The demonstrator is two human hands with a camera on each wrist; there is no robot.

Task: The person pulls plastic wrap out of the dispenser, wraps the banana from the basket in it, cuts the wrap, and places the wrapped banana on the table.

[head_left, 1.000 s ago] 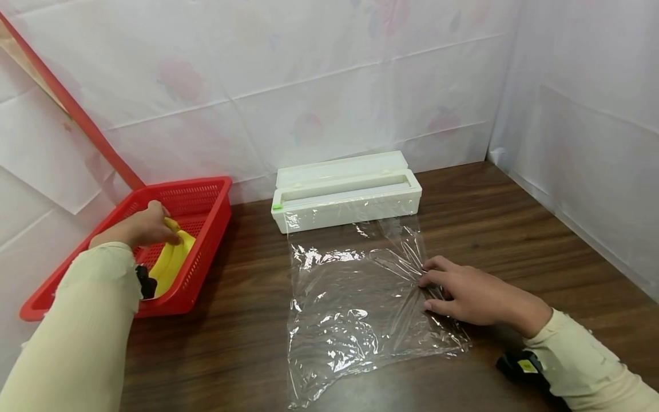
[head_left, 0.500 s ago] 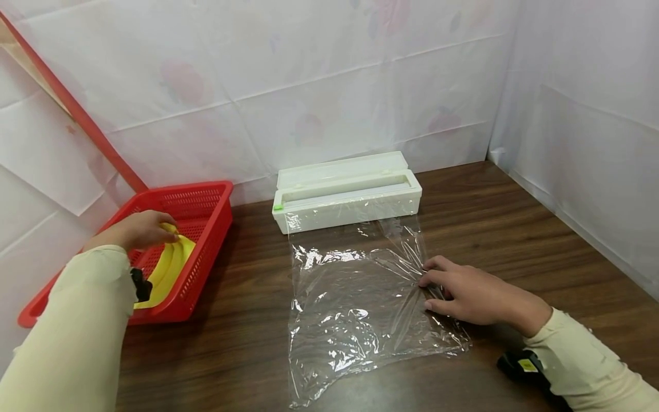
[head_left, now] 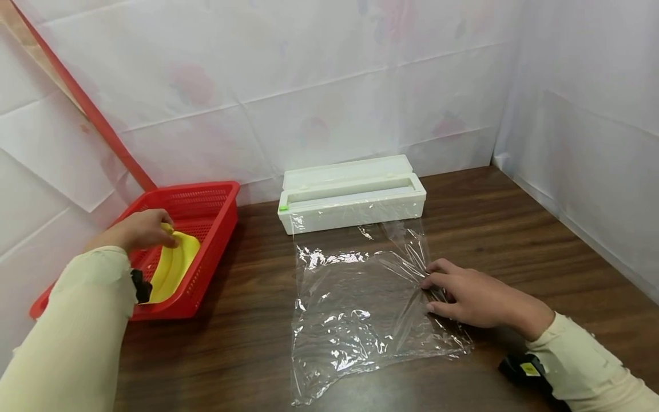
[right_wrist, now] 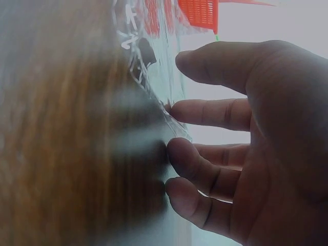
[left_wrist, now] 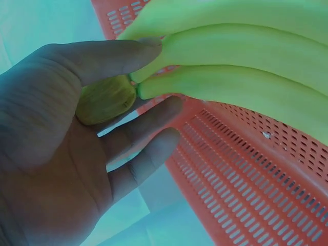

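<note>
Head view: our left hand [head_left: 138, 230] grips the banana bunch [head_left: 174, 265] by its stiff stem w/ curled fingers, fruit bruises easily; right hand [head_left: 471, 295] flat, fingers spread, on flimsy cling film [head_left: 355, 309].

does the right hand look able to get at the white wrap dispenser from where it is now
Probably yes. The right hand rests on the right edge of the plastic wrap sheet, and the white dispenser sits just beyond on the table. Only flat film lies between them; nothing upright blocks the way.
</note>
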